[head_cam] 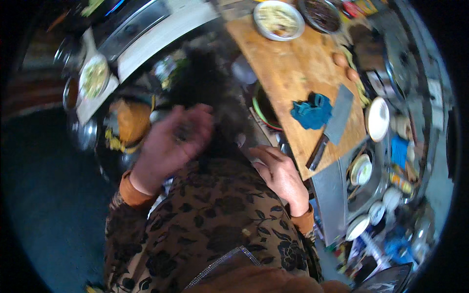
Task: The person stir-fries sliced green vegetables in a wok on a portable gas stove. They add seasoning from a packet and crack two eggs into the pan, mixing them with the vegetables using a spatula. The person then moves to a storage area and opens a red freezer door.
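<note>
My left hand (175, 141) is raised over my lap and blurred. A small dark patch shows at its middle, and I cannot tell whether that is a gap or a thing held. My right hand (279, 175) hangs over the front of my patterned garment (227, 208), beside the near edge of a wooden cutting board (282, 73). Its fingers are loosely bent and apart, with nothing visible in them. On the board lies a cleaver (339, 117) with a dark handle, its blade beside a crumpled teal cloth (312, 111).
A bowl of pale food (279, 19) and a dark-filled bowl (322, 14) stand at the board's far end. Eggs (340, 59) lie along its right side. Right of it are a white bowl (377, 119) and a sink (381, 172). A bowl of chopped greens (94, 77) stands at left.
</note>
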Motion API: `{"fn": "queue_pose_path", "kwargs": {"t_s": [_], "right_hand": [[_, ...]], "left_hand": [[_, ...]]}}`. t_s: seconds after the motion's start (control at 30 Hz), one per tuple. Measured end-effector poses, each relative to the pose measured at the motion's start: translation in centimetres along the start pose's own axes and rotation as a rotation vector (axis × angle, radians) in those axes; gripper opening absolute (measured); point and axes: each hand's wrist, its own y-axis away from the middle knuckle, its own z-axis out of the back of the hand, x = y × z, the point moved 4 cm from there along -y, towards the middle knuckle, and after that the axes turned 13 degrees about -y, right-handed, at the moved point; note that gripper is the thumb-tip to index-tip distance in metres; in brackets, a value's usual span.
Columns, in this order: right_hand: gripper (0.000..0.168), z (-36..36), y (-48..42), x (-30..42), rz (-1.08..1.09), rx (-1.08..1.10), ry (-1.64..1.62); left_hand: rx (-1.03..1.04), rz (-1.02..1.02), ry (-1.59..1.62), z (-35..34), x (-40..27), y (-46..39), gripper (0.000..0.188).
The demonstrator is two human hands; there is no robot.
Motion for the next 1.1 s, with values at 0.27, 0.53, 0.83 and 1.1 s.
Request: {"fn": "queue_pose_path", "kwargs": {"t_s": [0.27, 0.53, 0.83, 1.1], "right_hand": [[0.03, 0.9, 0.0, 0.6, 0.005, -0.124, 0.02], [0.03, -0.6, 4.4, -3.0, -0.163, -0.419, -0.022], [0.028, 0.5, 12.3, -4.2, -0.185, -0.58, -0.134], [0.029, 1.4, 18.2, -8.9, -0.166, -0.768, -0.249]], "left_hand": [[-0.548, -0.553, -0.792, 18.8, -18.5, -11.3, 0.048], [0.585, -0.81, -2.216, -9.0, 4.6, -19.7, 0.032], [0.511, -1.925, -2.502, -15.3, 15.7, -41.0, 0.066], [0.03, -1.771, -2.781, -17.0, 15.3, -45.0, 0.083]]}}
